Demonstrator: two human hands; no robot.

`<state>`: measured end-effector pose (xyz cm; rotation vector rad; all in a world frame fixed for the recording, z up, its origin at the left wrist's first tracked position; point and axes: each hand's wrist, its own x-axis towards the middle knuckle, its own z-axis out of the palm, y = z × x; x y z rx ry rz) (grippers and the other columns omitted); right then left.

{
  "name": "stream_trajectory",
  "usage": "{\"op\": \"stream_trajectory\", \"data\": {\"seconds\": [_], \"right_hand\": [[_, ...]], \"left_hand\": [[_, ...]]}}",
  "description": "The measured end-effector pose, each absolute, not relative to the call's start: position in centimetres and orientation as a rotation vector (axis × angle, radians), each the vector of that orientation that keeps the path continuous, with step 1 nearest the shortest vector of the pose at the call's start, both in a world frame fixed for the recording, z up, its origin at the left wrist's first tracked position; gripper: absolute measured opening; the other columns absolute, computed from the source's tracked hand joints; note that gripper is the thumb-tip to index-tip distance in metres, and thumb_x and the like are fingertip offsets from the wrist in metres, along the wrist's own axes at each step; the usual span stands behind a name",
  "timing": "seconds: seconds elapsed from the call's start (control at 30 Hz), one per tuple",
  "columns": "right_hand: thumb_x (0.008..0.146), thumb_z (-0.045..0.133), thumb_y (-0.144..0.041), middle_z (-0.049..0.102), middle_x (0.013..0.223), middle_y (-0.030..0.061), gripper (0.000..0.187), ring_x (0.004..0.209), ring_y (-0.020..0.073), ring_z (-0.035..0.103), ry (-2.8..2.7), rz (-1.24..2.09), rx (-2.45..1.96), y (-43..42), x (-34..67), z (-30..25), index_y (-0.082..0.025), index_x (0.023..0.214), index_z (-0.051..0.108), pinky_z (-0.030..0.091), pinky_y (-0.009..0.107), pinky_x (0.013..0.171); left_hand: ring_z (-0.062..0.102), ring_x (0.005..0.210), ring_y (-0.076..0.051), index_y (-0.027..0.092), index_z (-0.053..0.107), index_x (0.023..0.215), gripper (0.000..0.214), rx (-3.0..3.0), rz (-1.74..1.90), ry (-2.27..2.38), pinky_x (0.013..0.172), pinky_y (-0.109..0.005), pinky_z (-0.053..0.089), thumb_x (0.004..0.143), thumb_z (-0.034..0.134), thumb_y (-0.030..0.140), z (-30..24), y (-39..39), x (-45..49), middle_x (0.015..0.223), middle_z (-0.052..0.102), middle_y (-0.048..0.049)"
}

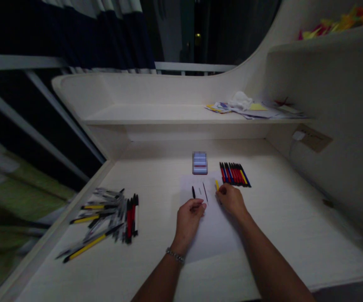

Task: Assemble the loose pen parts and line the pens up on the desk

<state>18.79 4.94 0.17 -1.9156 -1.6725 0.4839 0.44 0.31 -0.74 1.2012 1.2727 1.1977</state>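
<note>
My right hand (231, 199) is closed on a yellow pen barrel (217, 184), which sticks up past the fingertips above a white sheet of paper (214, 243). My left hand (190, 216) is over the same sheet with thumb and fingers drawn together; whatever is between them is too small to make out. Just beyond the left fingers lies a black pen cap (193, 192). Beside it are a thin dark ink refill (205, 191) and a tiny pale piece (200, 191). A row of assembled pens (234, 174), red, blue and yellow with black caps, lies past my right hand.
On the left is a loose pile of clear, black and yellow pen parts (99, 214), with red and white barrels (132, 218) along its side. A phone (199, 162) with a blurred screen lies behind the paper. Papers (257, 110) rest on the shelf (156, 115) above the desk.
</note>
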Motion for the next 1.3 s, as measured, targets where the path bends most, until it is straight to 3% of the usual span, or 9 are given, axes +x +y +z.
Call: {"op": "stream_trajectory", "data": {"seconds": [0.27,0.47,1.3], "right_hand": [[0.082,0.065,-0.034,0.073,0.083,0.0068,0.016,0.078,0.0192,0.064,-1.765,0.38,-2.007,5.2,17.8,0.2,-0.019,0.08,0.069,0.039,0.027,0.068],[0.091,0.052,-0.035,0.075,0.091,0.0087,0.027,0.084,0.0192,0.066,-1.612,0.453,-1.966,5.4,20.8,-0.2,-0.019,0.091,0.074,0.042,0.026,0.072],[0.09,0.051,-0.027,0.075,0.095,0.0103,0.026,0.089,0.0209,0.066,-1.73,0.471,-2.007,4.8,21.1,-0.4,-0.018,0.092,0.075,0.041,0.027,0.077]], "left_hand": [[0.066,0.066,-0.018,0.016,0.073,0.089,0.025,1.364,1.131,1.368,0.061,-0.028,0.051,0.078,0.067,0.038,-0.7,0.2,0.2,0.079,0.074,-0.0056],[0.068,0.075,-0.021,0.019,0.073,0.085,0.023,1.535,1.137,1.432,0.072,-0.031,0.05,0.082,0.062,0.04,0.0,0.0,-0.4,0.082,0.075,-0.0048],[0.066,0.065,-0.021,0.022,0.072,0.076,0.017,1.691,1.057,1.522,0.064,-0.029,0.045,0.081,0.062,0.034,-0.5,0.1,-0.9,0.072,0.073,-0.0029]]}}
